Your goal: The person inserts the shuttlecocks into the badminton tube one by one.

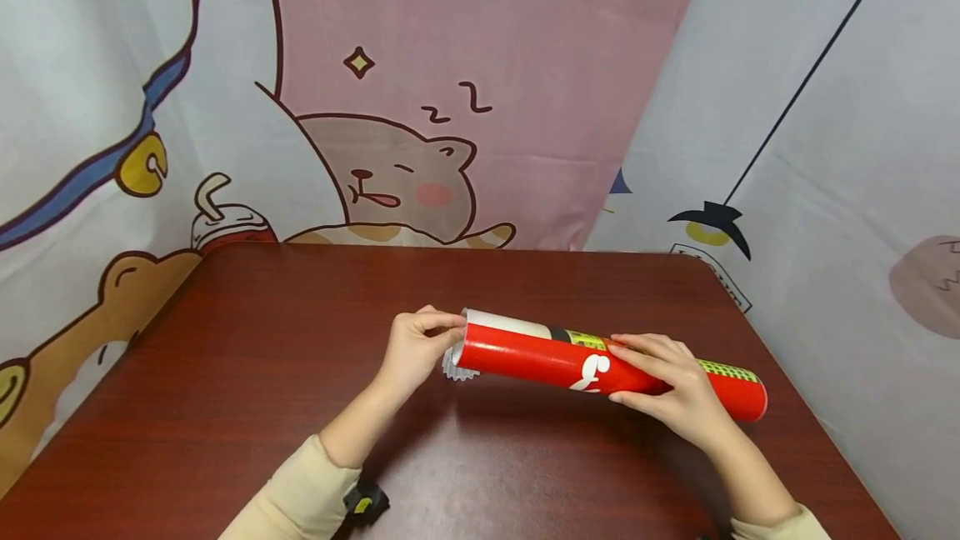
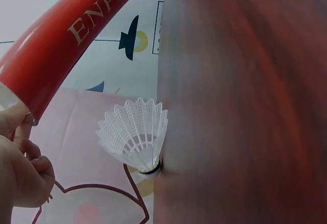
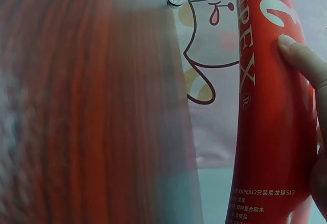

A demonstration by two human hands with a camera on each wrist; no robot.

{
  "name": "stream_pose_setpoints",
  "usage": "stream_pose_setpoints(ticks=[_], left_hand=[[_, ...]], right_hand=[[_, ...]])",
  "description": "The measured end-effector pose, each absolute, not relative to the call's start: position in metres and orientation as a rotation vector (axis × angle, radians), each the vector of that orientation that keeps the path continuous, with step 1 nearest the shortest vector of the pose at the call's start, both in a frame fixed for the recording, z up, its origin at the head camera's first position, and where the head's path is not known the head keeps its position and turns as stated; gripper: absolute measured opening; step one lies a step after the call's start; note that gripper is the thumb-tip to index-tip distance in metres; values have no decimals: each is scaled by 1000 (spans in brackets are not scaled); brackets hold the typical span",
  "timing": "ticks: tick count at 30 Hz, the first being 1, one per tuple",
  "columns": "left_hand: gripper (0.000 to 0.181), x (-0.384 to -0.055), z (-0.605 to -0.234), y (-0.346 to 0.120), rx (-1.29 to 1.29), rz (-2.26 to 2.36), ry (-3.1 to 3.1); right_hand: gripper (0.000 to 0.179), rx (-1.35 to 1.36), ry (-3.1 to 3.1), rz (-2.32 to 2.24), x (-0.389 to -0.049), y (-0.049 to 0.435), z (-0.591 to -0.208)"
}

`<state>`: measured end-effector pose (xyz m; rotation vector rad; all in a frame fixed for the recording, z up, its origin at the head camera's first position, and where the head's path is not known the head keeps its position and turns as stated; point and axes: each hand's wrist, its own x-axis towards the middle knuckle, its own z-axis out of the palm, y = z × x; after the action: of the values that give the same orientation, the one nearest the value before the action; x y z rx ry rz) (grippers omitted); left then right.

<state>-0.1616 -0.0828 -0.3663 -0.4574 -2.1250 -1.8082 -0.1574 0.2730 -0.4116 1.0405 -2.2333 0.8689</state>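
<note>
A long red shuttlecock tube (image 1: pixel 547 357) with white lettering is held above the table, its open left end higher than its right. My right hand (image 1: pixel 671 382) grips it past the middle, with the thumb below and fingers over the top. At the open end, my left hand (image 1: pixel 416 344) pinches the rim between thumb and forefinger; the other fingers are curled in the left wrist view. A white shuttlecock (image 2: pixel 135 132) lies on its side behind the tube, its skirt towards me. In the head view the tube partly hides it.
The dark red-brown table (image 1: pixel 300 298) has its far edge against a printed cloth backdrop (image 1: pixel 525 40) with cartoon animals. Cloth also hangs along both sides. A black strap piece (image 1: pixel 366 502) with a yellow mark shows at the left sleeve (image 1: pixel 303 490).
</note>
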Motion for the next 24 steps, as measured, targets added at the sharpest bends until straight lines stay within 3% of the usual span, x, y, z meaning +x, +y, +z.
stream_pose_setpoints(ticks=[24], left_hand=[[15,-166,-365,-88,-590,-1746,-2071]], right_hand=[[71,961,-2334,886,-156,278,-413]])
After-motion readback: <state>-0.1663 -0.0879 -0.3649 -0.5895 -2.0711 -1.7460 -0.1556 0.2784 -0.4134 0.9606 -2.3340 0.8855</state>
